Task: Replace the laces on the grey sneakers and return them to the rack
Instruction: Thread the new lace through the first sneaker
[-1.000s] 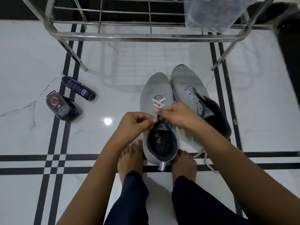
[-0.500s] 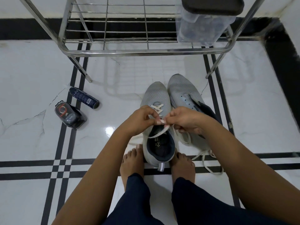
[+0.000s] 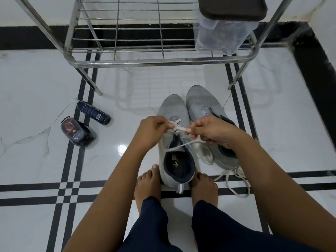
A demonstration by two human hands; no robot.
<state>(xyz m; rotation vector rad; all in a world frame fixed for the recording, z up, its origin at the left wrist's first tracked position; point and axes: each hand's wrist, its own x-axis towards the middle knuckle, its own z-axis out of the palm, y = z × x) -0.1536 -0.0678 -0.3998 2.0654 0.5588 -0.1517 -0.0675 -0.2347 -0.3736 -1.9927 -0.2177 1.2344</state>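
Left hand and right hand pinched the flat white lace over the grey mesh sneaker, near the steel rack front edge.

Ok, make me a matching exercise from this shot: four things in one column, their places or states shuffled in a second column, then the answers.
Column one
1. left sneaker
2. right sneaker
3. dark can
4. clear box

Column two
A. stands on the rack
B. front eyelets bare
C. lies on its side on the floor
D. partly threaded with white lace

Pairs: 1-D, 2-B, 3-C, 4-A
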